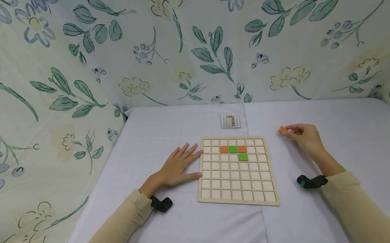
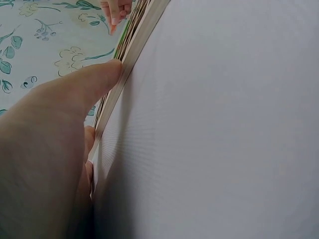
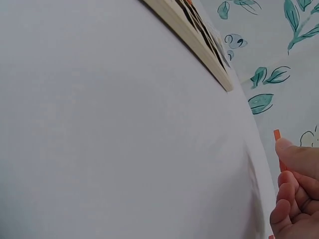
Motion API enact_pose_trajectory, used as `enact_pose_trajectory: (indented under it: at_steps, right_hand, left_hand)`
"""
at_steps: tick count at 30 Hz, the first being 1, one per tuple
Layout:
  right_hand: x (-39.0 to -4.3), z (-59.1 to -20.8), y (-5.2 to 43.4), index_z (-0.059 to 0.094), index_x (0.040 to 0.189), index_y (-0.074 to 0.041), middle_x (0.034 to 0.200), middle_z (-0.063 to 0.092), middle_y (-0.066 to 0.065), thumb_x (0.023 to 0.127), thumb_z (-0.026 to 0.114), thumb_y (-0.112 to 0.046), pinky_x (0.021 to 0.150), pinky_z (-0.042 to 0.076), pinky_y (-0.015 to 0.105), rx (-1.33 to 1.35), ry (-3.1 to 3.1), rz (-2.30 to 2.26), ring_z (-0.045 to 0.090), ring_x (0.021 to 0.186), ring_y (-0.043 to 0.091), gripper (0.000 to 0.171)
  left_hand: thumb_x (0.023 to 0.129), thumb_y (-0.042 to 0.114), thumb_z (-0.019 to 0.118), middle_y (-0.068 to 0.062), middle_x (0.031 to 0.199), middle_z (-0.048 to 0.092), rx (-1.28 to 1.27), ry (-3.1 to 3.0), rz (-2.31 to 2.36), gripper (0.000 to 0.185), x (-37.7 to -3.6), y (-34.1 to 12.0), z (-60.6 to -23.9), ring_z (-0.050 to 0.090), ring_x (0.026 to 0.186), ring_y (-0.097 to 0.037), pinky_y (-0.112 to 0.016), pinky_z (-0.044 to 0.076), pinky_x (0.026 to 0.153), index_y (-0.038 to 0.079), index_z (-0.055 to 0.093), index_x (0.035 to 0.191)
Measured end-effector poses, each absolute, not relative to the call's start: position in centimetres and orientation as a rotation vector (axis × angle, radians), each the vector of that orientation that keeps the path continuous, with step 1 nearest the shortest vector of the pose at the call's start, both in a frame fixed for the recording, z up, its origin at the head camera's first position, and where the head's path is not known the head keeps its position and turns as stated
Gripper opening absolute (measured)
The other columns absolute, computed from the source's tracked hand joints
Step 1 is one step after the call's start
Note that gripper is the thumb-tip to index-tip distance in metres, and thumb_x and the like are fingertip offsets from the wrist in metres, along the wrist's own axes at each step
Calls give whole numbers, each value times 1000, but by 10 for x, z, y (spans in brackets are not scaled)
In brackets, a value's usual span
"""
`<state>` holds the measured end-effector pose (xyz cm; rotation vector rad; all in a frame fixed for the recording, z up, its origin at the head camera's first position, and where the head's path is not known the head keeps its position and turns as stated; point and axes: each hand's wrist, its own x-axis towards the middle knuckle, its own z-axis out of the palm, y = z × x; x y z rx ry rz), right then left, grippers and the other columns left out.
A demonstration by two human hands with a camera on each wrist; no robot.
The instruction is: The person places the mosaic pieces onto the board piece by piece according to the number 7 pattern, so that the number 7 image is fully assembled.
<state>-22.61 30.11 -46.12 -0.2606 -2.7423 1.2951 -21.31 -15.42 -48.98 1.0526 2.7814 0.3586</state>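
Note:
A wooden grid board [image 1: 225, 175] lies on the cloth between both hands. In its upper part an orange tile [image 1: 224, 149], a green tile [image 1: 232, 149] and another orange tile [image 1: 242, 149] sit in a row; a second green tile [image 1: 243, 157] is directly below the right one. My left hand [image 1: 178, 168] rests on the cloth with fingers spread, thumb and fingertips touching the board's left edge. Off the board's upper right, my right hand [image 1: 304, 136] pinches an orange square tile [image 1: 282, 129], seen edge-on in the right wrist view [image 3: 277, 134] between thumb and fingers.
Behind the board lies a small pattern card [image 1: 230, 121] with a grid and coloured squares. White cloth [image 1: 375, 149] covers the table. Floral fabric [image 1: 187, 58] hangs at the back and left. A black wrist camera [image 1: 162, 204] sits on the left wrist, another [image 1: 312, 181] on the right.

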Motion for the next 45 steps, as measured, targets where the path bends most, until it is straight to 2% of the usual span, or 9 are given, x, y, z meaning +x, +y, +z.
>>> enact_pose_trajectory:
  at_steps: [9, 26, 45]
  right_hand:
    - [-212, -445, 290, 66, 122, 9, 96, 57, 16, 93, 73, -12, 57, 41, 16, -158, -2741, 1261, 48, 83, 21, 37]
    - [-185, -436, 263, 70, 118, 5, 87, 58, 11, 90, 77, -21, 54, 40, 20, 82, -2744, 1332, 48, 75, 18, 39]
    - [-164, -447, 225, 71, 115, 4, 78, 58, 6, 87, 79, -14, 55, 41, 23, 198, -2792, 1470, 50, 72, 19, 34]
  left_hand:
    - [93, 74, 39, 2, 167, 6, 1065, 2782, 354, 84, -213, -153, -488, -2, 152, -26, -50, 0, 120, 32, 16, 161]
    - [94, 72, 42, 0, 167, 9, 1073, 2775, 400, 83, -211, -153, -485, 0, 152, -28, -52, 2, 120, 30, 19, 161]
    - [94, 72, 43, -2, 167, 11, 1086, 2782, 430, 83, -211, -154, -486, 2, 152, -29, -53, 3, 119, 29, 20, 161]
